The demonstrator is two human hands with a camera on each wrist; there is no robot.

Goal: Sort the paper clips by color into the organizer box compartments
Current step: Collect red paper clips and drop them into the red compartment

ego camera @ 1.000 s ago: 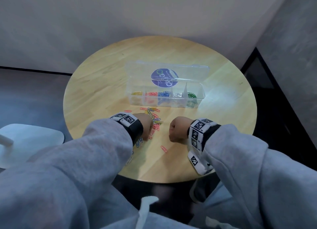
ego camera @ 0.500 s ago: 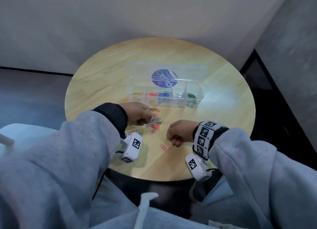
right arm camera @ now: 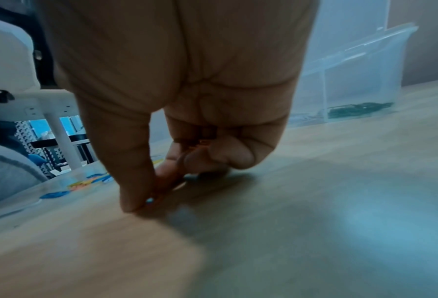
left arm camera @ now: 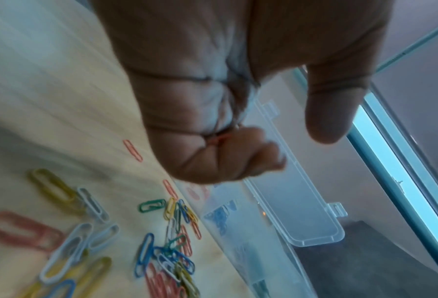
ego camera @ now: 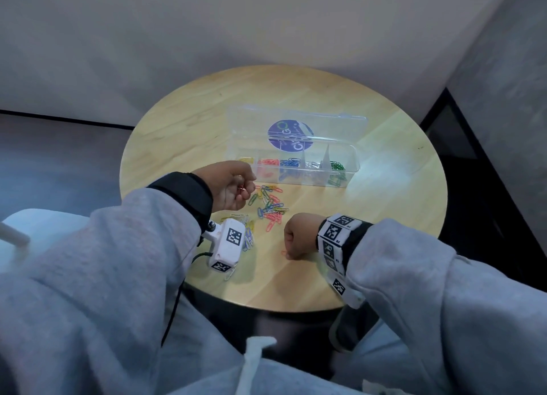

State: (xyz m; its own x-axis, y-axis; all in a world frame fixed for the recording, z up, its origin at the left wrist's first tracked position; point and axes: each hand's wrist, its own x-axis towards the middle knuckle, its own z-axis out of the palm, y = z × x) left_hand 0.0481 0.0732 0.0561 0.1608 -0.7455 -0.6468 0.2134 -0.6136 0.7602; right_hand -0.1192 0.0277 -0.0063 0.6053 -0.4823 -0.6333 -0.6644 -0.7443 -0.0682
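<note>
A clear organizer box [ego camera: 353, 169] stands open on the round wooden table [ego camera: 384, 205], its lid [ego camera: 296, 119] tipped back. Its compartments hold, from left to right, yellow, red, blue, pale and green clips. A mixed pile of loose paper clips [ego camera: 269, 205] lies in front of it. My left hand [ego camera: 247, 184] is turned palm up just left of the pile, near the box's left end, with its fingers curled round a red clip [left arm camera: 220, 139]. My right hand [ego camera: 288, 246] is down on the table, its thumb and forefinger pinching a lone red clip [right arm camera: 161, 191].
The camera unit [ego camera: 228, 246] on my left wrist hangs low over several clips at the pile's near side. A white seat [ego camera: 29, 231] is at the far left. The table edge is close to my body, and a dark gap lies to the right.
My left hand has lifted off the pile, turned palm up and moved toward the box. My right hand has shifted down onto the lone red clip and pinched it.
</note>
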